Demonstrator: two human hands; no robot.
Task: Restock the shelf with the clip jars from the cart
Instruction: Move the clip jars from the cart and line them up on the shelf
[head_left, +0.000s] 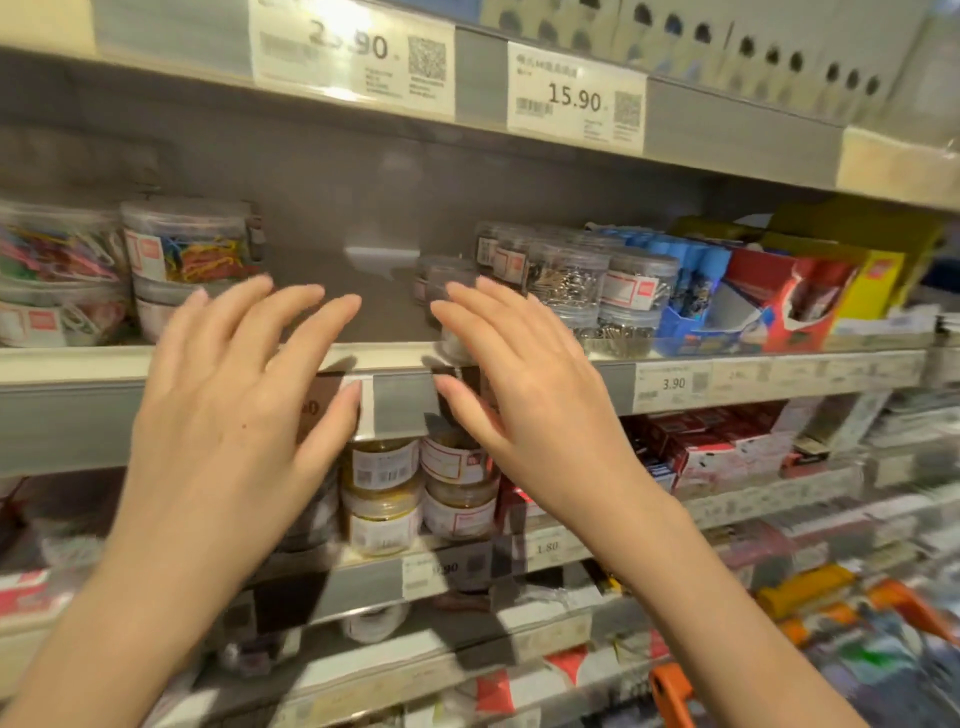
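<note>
Clip jars (566, 280) stand on the middle shelf (72, 358), in two groups with a bare gap between them. On the viewer's left of the gap, clear jars of coloured clips (192, 249) are stacked two high; on the right, clear jars of silver clips are also stacked two high (at least four stacks show, though blur makes an exact count uncertain). Two bare hands are raised in front of the gap, palms facing the shelf. Left hand (228, 415) has its fingers spread and straight, grasping nothing, just beside the coloured jars. Right hand (530, 395) is likewise spread and holds nothing; its fingertips overlap a small dark-lidded jar (441, 280) at the front of the silver group, and whether they touch it cannot be told. On the shelf below, seen between the wrists, four amber jars (382, 462) sit in two stacks of two. Blue and red cartons (769, 296) fill the shelf further right.
</note>
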